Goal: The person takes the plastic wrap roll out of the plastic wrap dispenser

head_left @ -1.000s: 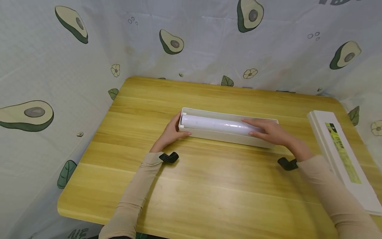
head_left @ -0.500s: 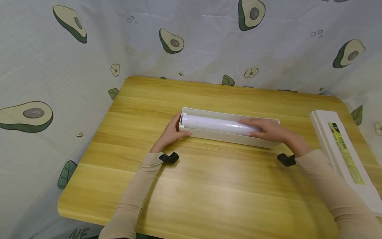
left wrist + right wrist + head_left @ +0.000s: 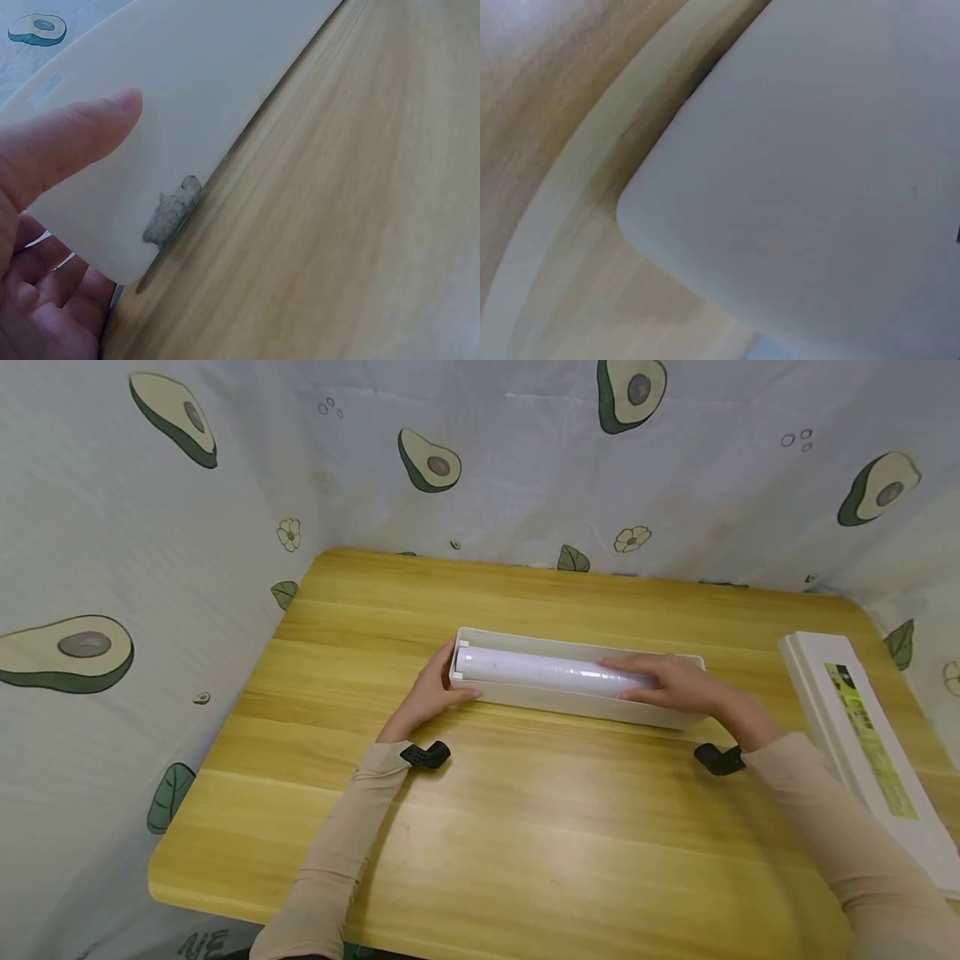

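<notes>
A long white dispenser box (image 3: 570, 702) lies on the table with its top open. Inside it rests a shiny pale roll (image 3: 525, 668) that looks like cling film. My left hand (image 3: 433, 690) grips the box's left end, thumb along the front wall and fingers behind the end. In the left wrist view that thumb (image 3: 90, 131) lies flat on the white wall, above a grey rough patch (image 3: 172, 211). My right hand (image 3: 675, 683) reaches over the right part of the roll, fingers and thumb on opposite sides of it. In the right wrist view a rounded white corner (image 3: 780, 180) shows; the hand is out of sight.
A white lid (image 3: 825, 693) with a yellow-green label (image 3: 870, 739) lies at the table's right side, close to my right forearm. The wooden table (image 3: 525, 827) meets an avocado-print curtain (image 3: 510, 510) behind and at the left.
My right hand has shifted slightly left along the roll and closed a little around it. The left hand keeps its grip on the box end. The head view has moved slightly.
</notes>
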Available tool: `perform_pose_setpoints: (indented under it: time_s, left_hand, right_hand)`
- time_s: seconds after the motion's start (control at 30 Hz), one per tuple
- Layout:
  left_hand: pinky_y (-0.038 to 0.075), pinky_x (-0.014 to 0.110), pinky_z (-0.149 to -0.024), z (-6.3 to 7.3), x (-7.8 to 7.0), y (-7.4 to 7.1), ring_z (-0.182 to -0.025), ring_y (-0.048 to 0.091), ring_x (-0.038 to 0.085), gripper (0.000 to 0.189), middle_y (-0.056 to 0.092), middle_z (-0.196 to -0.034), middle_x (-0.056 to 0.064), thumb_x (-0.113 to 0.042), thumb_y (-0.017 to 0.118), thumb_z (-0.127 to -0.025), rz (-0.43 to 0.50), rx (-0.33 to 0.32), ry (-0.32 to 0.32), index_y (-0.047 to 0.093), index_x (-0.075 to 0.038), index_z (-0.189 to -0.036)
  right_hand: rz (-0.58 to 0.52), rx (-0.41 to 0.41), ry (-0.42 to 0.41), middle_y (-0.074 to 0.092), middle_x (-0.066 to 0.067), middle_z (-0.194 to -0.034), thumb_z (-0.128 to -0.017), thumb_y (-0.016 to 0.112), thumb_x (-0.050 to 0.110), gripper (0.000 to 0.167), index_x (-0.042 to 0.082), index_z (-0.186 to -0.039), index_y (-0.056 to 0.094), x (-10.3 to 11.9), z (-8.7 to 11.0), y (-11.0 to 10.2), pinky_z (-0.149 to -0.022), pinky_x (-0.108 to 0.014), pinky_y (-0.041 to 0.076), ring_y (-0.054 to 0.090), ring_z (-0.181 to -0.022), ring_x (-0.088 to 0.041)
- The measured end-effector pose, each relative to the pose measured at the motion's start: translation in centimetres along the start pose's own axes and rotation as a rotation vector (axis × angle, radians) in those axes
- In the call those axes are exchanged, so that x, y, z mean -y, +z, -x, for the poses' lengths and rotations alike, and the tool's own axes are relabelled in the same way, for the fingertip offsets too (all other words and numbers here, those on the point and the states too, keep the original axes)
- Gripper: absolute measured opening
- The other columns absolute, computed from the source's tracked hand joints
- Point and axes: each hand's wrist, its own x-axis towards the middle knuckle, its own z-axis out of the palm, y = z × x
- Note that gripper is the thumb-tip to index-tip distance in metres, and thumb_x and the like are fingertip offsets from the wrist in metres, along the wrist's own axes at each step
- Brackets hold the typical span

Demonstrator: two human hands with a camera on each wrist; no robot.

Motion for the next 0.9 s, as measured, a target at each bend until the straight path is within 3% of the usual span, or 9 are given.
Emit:
perform_pose_setpoints:
  time_s: [0.17, 0.33, 0.63, 0.73, 0.9]
  left_hand:
    - [0.043, 0.043, -0.103, 0.5, -1.6, 0.2, -0.125, 0.044, 0.033, 0.096, 0.033, -0.145, 0.020, 0.005, 0.072, -0.076, 0.009, 0.014, -0.006, 0.014, -0.008, -0.151]
    - [0.044, 0.040, -0.103, 0.5, -2.0, 0.3, -0.126, 0.044, 0.033, 0.095, 0.033, -0.145, 0.020, 0.005, 0.071, -0.076, -0.010, 0.019, 0.004, 0.014, -0.007, -0.151]
    - [0.048, 0.032, -0.097, 0.3, -1.7, 0.5, -0.121, 0.045, 0.028, 0.095, 0.036, -0.142, 0.018, 0.005, 0.072, -0.076, 0.009, 0.017, -0.011, 0.016, -0.009, -0.151]
    - [0.049, 0.028, -0.094, 0.4, -1.6, 0.4, -0.117, 0.048, 0.027, 0.095, 0.038, -0.138, 0.018, 0.004, 0.072, -0.076, 0.000, 0.014, -0.012, 0.016, -0.011, -0.151]
    - [0.047, 0.033, -0.097, 0.6, -1.5, 0.4, -0.116, 0.049, 0.028, 0.094, 0.040, -0.138, 0.020, 0.003, 0.072, -0.076, -0.012, 0.010, -0.010, 0.017, -0.010, -0.151]
  right_hand:
    - [0.028, -0.063, -0.027, 0.062, -0.010, -0.128, -0.084, 0.070, 0.022, 0.055, 0.024, -0.136, 0.051, 0.2, 0.4, 0.2, -0.073, -0.031, 0.047, 0.057, -0.088, -0.013]
    - [0.079, -0.156, -0.064, 0.066, -0.011, -0.119, -0.080, 0.074, 0.021, 0.056, 0.024, -0.133, 0.055, 0.5, 0.9, 0.1, -0.062, -0.023, 0.041, 0.053, -0.074, -0.008]
    - [0.105, -0.310, -0.167, 0.070, -0.012, -0.110, -0.070, 0.079, 0.015, 0.060, 0.022, -0.127, 0.060, 0.5, 1.3, 0.0, -0.055, -0.018, 0.038, 0.051, -0.064, -0.005]
    - [0.120, -0.363, -0.213, 0.072, -0.010, -0.106, -0.070, 0.079, 0.014, 0.060, 0.022, -0.126, 0.061, 0.7, 1.3, -0.3, -0.059, -0.019, 0.041, 0.059, -0.069, -0.008]
    - [0.146, -0.407, -0.244, 0.073, -0.007, -0.100, -0.071, 0.079, 0.018, 0.057, 0.024, -0.125, 0.062, 0.9, 1.4, -0.5, -0.058, -0.019, 0.042, 0.065, -0.072, -0.013]
